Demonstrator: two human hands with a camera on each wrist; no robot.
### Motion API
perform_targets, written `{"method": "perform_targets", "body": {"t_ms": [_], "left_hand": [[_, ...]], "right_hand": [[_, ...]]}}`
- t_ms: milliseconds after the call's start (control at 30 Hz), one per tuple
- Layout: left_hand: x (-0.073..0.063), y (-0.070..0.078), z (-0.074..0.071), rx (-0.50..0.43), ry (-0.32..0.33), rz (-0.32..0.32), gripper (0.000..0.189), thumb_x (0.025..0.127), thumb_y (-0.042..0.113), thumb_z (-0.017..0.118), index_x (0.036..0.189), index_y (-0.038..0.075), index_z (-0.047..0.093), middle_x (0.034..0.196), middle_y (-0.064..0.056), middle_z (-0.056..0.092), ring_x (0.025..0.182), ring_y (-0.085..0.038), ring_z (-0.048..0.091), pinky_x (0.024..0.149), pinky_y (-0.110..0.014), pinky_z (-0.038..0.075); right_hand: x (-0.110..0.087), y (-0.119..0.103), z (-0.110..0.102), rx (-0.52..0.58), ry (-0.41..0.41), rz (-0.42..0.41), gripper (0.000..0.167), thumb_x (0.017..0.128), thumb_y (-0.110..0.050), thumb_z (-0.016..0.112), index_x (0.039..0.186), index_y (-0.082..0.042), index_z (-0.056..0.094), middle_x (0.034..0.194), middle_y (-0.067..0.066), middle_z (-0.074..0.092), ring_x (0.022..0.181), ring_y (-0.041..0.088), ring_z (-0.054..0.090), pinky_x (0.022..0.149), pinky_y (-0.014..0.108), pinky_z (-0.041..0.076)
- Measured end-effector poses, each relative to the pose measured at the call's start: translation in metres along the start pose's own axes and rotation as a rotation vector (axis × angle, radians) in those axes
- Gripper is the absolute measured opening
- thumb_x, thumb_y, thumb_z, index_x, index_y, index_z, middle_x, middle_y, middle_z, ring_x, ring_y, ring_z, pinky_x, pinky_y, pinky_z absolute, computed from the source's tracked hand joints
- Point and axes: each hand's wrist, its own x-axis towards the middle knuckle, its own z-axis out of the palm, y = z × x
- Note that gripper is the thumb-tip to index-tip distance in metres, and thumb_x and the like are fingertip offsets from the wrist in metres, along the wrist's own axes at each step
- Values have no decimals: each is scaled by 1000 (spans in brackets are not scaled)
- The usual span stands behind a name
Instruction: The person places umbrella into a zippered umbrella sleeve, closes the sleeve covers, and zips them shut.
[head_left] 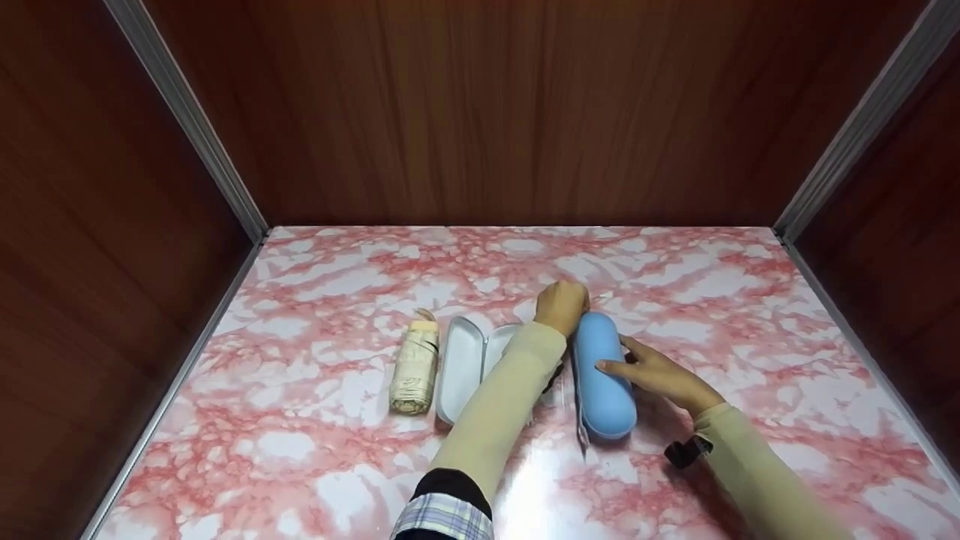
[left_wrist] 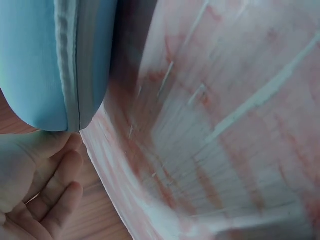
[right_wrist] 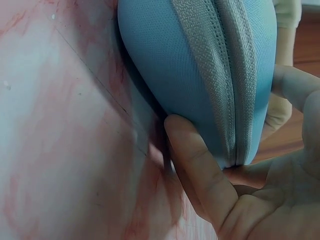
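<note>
A long blue zippered case [head_left: 606, 382] with rounded ends lies on the table; its grey zipper band [right_wrist: 245, 90] runs along the side. My left hand [head_left: 562, 306] is at the case's far end. In the left wrist view its fingers [left_wrist: 65, 175] are curled, and thumb and forefinger pinch at the end of the zipper seam; the pull itself is hidden. My right hand [head_left: 664, 379] grips the case from the right, thumb on top and fingers low on the side. The zipper looks closed where it shows.
Left of the blue case, an open hard case [head_left: 461, 367] with a pale inside lies partly under my left forearm. Beside it is a folded beige umbrella [head_left: 415, 371]. Dark wooden panels [head_left: 480, 112] wall the red-and-white marbled table [head_left: 300, 465] at the back and sides.
</note>
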Motion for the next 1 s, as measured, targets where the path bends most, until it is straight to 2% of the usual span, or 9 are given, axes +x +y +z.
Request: {"method": "perform_targets", "body": {"t_ms": [133,467,600,767,1000], "left_hand": [[1,1,1,-32,-4,-1,17,90,10,69,84,21,81,88,5,74,81,-15,68,69,-29,56],[2,2,0,-58,-9,24,16,90,11,70,86,21,82,90,6,74,83,-14,68,71,-28,55],[1,1,-1,-94,-29,29,16,93,12,70,97,21,82,98,7,75,90,-13,69,77,-26,55],[-1,-1,-7,-194,-88,-47,24,94,10,68,112,22,79,105,5,74,96,-14,68,81,-27,54],[-10,-6,-14,-314,-173,-132,22,92,14,69,112,19,77,108,1,73,94,-15,66,77,-28,53]], "right_hand": [[0,-1,-1,-10,-1,-4,98,95,-49,65,160,-2,9,149,32,36,136,44,39,108,55,36],[1,2,-1,8,3,1,98,95,-50,65,159,0,10,148,32,38,134,44,41,108,55,36],[2,4,0,10,11,4,98,95,-50,65,159,0,10,146,32,41,132,43,44,107,54,38],[3,2,1,6,8,6,99,95,-49,65,158,2,9,142,31,44,129,42,48,105,53,41],[1,1,1,24,14,19,99,95,-49,66,158,2,9,140,30,45,128,41,49,104,52,42]]}}
